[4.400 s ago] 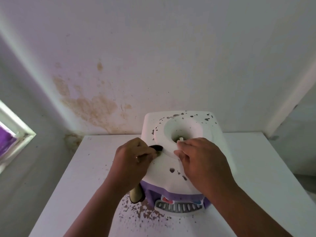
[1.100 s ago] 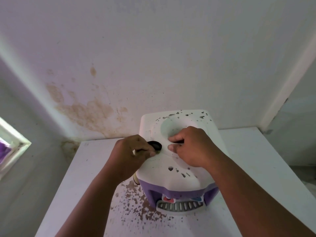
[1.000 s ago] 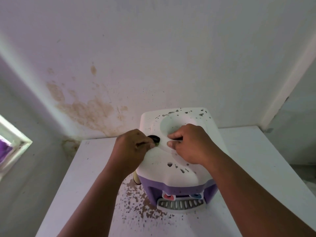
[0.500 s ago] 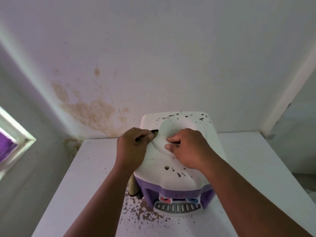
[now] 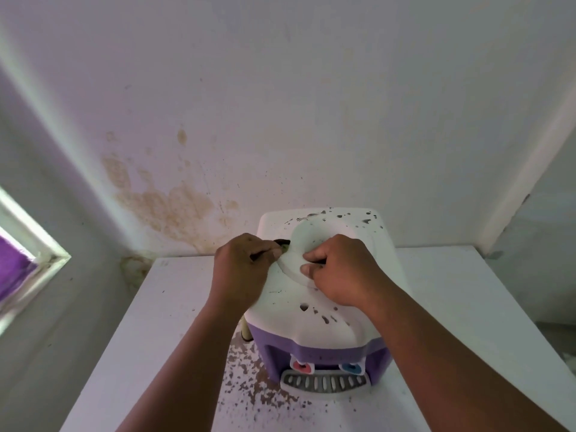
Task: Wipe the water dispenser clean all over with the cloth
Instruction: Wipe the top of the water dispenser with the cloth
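Note:
The water dispenser (image 5: 324, 310) has a white top and a purple body and stands on a white table (image 5: 174, 307). Dark specks dot its top, mostly at the back and front. My left hand (image 5: 243, 269) is closed on a small dark thing (image 5: 283, 243), pressed against the left side of the raised ring around the bottle well. I cannot tell if this thing is the cloth. My right hand (image 5: 339, 269) curls over the ring's front edge, thumb underneath, gripping it. The hands hide most of the well.
Brown crumbs (image 5: 249, 378) litter the table in front of and left of the dispenser. A cream-coloured object (image 5: 246, 333) shows under my left wrist beside the dispenser. A stained wall (image 5: 168, 207) rises right behind. A window frame (image 5: 37, 247) is at the left.
My left hand has slid the dark thing along the ring's left side toward the back. My right hand has stayed on the ring's front edge.

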Action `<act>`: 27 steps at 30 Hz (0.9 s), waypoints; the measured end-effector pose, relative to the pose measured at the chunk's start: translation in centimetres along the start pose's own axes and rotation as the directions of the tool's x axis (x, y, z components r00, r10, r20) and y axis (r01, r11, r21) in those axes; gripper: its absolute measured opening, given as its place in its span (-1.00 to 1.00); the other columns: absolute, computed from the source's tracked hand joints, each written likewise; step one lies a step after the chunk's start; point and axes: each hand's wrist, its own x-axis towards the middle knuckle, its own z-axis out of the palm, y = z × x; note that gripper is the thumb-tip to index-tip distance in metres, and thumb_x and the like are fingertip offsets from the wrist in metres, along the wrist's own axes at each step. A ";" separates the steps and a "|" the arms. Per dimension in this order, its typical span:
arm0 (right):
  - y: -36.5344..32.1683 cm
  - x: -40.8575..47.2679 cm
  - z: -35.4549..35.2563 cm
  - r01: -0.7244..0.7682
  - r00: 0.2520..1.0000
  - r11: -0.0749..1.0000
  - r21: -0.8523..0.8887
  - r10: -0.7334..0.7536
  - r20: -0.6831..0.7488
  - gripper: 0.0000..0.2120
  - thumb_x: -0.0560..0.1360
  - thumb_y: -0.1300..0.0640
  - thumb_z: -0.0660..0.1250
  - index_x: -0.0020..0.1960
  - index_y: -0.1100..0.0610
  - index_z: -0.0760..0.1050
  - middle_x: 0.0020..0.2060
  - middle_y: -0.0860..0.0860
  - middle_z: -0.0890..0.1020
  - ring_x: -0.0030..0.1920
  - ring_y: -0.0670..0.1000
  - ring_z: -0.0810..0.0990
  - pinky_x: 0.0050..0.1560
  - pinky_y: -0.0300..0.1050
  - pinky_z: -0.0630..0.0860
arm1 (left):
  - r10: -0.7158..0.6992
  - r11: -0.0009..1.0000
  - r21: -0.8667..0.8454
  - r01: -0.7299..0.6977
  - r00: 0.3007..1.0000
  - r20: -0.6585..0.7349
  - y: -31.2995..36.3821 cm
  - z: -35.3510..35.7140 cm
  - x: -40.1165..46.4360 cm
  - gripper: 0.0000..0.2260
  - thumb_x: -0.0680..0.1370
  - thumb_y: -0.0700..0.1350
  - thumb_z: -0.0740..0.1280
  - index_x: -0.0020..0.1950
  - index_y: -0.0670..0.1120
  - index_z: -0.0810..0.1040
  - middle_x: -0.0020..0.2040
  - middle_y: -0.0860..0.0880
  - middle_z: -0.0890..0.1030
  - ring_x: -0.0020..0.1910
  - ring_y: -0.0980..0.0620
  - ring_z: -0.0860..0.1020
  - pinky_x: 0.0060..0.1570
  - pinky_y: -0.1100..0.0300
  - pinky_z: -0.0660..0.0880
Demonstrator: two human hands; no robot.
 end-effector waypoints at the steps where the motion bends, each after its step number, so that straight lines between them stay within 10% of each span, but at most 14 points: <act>1: 0.0 0.1 0.1 -0.010 1.000 1.000 -0.001 0.010 -0.011 -0.69 0.55 -0.04 0.45 0.27 -0.01 0.64 0.22 -0.09 0.67 0.25 -0.03 0.61 0.24 -0.22 0.43 | -0.015 1.000 -0.004 0.015 1.000 -0.003 -0.1 0.2 0.5 -0.87 0.53 -0.11 0.52 0.00 0.12 0.78 -0.16 0.26 0.63 -0.12 0.30 0.57 -0.12 0.40 0.44; 11: -0.8 0.4 1.6 -0.138 0.978 0.990 0.040 0.143 -0.152 -0.77 0.50 -0.12 0.48 0.09 -0.04 0.71 -0.01 -0.20 0.71 -0.04 -0.17 0.63 -0.19 -0.44 0.29 | 0.147 0.988 -0.058 -0.140 0.979 0.141 -2.0 0.0 3.4 -0.83 0.53 -0.17 0.50 -0.01 0.10 0.78 -0.17 0.28 0.62 -0.04 0.34 0.55 -0.10 0.56 0.39; 27: -1.0 0.3 2.1 -0.236 0.950 0.967 0.091 0.250 -0.186 -0.84 0.45 -0.12 0.53 0.01 -0.15 0.72 -0.04 -0.28 0.70 -0.20 -0.41 0.49 -0.24 -0.53 0.25 | 0.146 0.988 -0.083 -0.130 0.964 0.222 -2.8 0.7 7.2 -0.86 0.57 -0.18 0.46 -0.01 0.03 0.78 -0.15 0.17 0.61 -0.15 0.31 0.55 -0.15 0.58 0.33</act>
